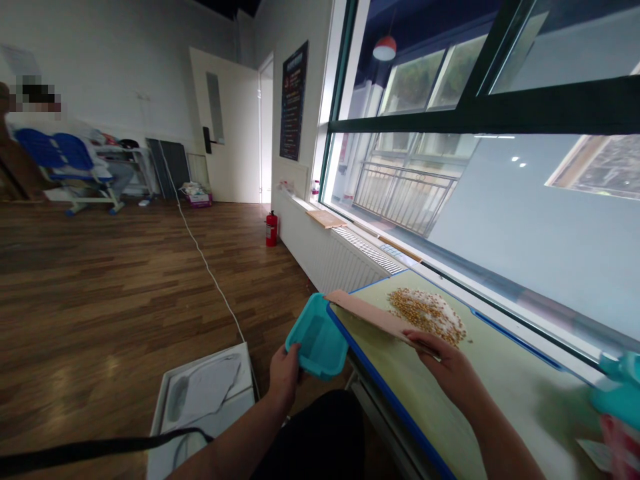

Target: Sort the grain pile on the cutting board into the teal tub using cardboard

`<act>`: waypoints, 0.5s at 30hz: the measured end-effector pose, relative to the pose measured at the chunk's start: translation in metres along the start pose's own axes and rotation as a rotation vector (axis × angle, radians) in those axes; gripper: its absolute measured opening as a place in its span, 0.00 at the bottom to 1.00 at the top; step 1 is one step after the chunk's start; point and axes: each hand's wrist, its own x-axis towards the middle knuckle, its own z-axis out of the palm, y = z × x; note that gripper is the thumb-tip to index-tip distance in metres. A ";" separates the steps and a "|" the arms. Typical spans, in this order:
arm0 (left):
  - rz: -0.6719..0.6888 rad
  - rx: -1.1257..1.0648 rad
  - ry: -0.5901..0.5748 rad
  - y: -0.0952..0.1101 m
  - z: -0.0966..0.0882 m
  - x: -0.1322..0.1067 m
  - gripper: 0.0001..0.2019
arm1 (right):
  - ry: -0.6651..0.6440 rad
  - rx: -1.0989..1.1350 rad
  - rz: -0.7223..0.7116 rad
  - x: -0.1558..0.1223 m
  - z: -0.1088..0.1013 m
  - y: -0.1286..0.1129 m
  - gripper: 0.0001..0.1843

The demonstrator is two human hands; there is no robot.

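Observation:
My left hand (286,375) is closed on the near left rim of a teal plastic tray (320,337), tilted beside the desk edge. The tray's inside looks bare. My right hand (440,360) grips the near end of a long, flat pinkish board (367,315). That board slants over the desk's left edge, its far end by the tray's rim. Just beyond the board, a heap of golden grains mixed with white granules (430,313) is spread on the light green desktop (505,393).
A turquoise container (620,380) stands at the desk's right. The radiator (345,260) and window run along the far side. A white box (200,387) sits at lower left, near a white cable (210,267) across the floor. A person (37,100) is at the far left.

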 end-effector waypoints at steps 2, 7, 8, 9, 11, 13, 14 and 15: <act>0.004 -0.013 -0.009 -0.003 0.001 -0.003 0.10 | -0.004 0.002 0.005 -0.001 -0.001 -0.001 0.17; 0.029 -0.030 -0.014 -0.005 0.004 -0.008 0.08 | 0.025 -0.013 0.004 -0.003 -0.004 -0.004 0.20; 0.031 -0.030 -0.015 -0.004 0.005 -0.009 0.08 | 0.033 -0.012 0.002 -0.003 -0.004 -0.005 0.20; 0.030 -0.030 -0.016 -0.004 0.006 -0.010 0.08 | 0.039 -0.009 -0.001 -0.003 -0.004 -0.006 0.19; 0.020 -0.027 -0.021 -0.004 0.008 -0.012 0.08 | 0.053 -0.001 -0.001 -0.004 -0.003 -0.007 0.20; 0.000 -0.019 -0.029 -0.005 0.008 -0.016 0.08 | 0.064 0.002 0.008 -0.004 -0.003 -0.010 0.20; -0.010 -0.014 -0.033 -0.006 0.008 -0.018 0.07 | 0.074 0.003 0.013 -0.004 -0.003 -0.011 0.19; -0.019 -0.008 -0.037 -0.007 0.008 -0.020 0.07 | 0.083 0.005 0.018 -0.005 -0.003 -0.013 0.19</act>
